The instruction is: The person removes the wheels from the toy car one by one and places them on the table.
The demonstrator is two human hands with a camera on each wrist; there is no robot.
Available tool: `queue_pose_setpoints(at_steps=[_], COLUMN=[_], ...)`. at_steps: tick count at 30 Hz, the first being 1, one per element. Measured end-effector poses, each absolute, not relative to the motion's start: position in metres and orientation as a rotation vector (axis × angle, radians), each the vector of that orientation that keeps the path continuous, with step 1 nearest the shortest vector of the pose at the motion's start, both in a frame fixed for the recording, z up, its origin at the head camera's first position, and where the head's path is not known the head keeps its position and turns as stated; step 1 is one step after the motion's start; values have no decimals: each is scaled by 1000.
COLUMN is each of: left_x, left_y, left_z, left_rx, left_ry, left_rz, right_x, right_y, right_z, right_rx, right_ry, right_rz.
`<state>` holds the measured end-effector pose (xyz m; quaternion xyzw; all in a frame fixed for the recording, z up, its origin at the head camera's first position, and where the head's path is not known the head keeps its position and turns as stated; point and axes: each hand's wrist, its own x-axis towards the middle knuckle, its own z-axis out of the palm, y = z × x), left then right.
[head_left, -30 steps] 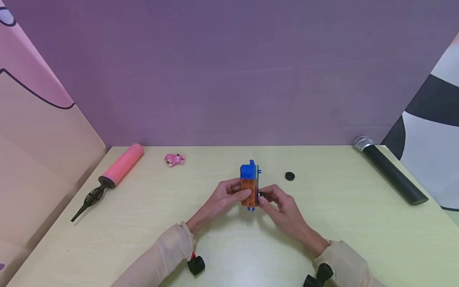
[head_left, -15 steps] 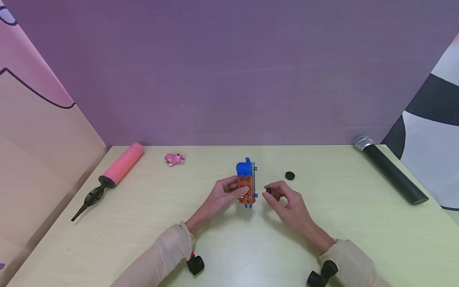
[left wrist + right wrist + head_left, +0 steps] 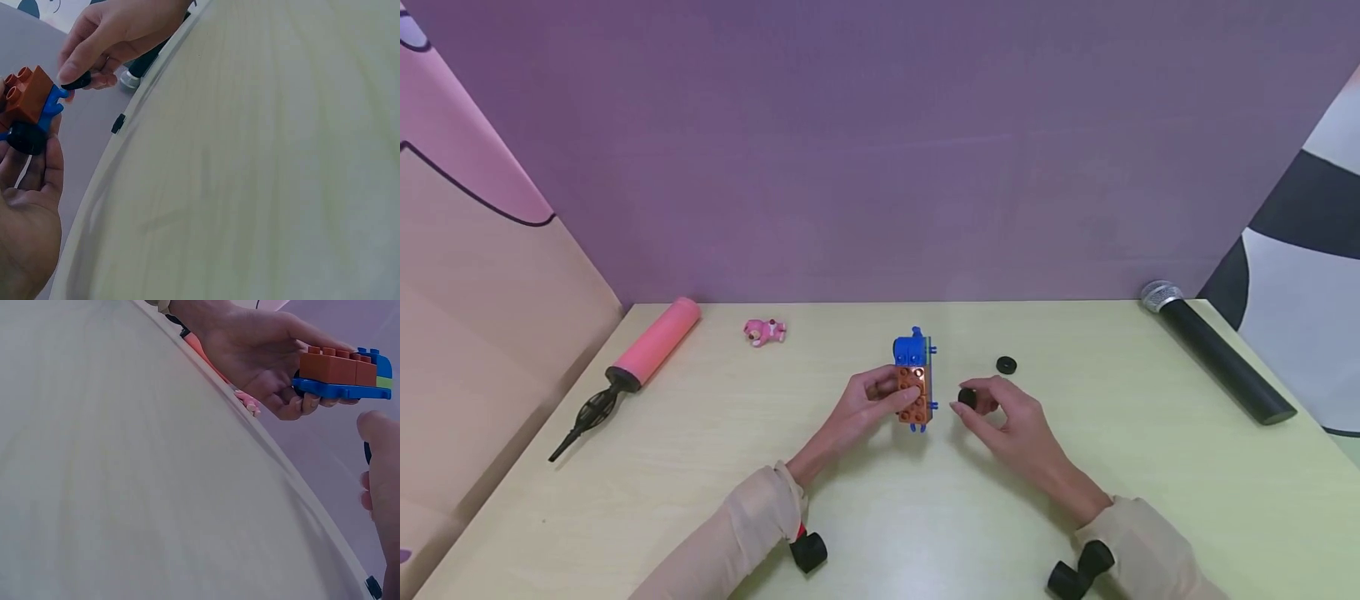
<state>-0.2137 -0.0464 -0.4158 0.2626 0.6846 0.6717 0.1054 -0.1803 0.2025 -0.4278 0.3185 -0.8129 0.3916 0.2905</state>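
My left hand (image 3: 868, 408) grips a toy building-block vehicle (image 3: 913, 396) above the table, its thumb over the orange studded bricks. The vehicle has a blue front and a blue base. In the head view two bare axle stubs stick out of its right side. A black wheel (image 3: 26, 138) sits on the opposite side in the left wrist view. Just to the right of the vehicle and apart from it, my right hand (image 3: 1018, 429) pinches another black wheel (image 3: 967, 397) between thumb and fingers. In the right wrist view that wheel is mostly hidden behind the hand.
A third black wheel (image 3: 1006, 365) lies on the table (image 3: 880, 533) beyond my right hand. A small pink bear figure (image 3: 765, 332) lies at the back left. A pink hand pump (image 3: 655, 346) lies far left, and a black microphone (image 3: 1225, 362) far right.
The right hand has drawn the wheel away from the vehicle's side, to the right, and the wheel's face has turned into view. The left hand and vehicle have shifted slightly left and away.
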Motion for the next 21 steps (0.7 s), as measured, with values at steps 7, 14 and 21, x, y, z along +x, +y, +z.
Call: queue_pose_setpoints(at_steps=[7,14,21], left_x=[-214,-215,-216], left_y=[-47,-47,-47], left_z=[-416,-418,-419], left_rx=[772,780,789], left_ry=[2013,2008,1997], left_rz=[1983,1983,1985], right_x=[-184,-186,-190], right_y=[208,217,228], right_z=[-428,-426,-428], right_rx=[823,800,776], right_ry=[-2138,-2149,-2154], right_rz=[830,747,761])
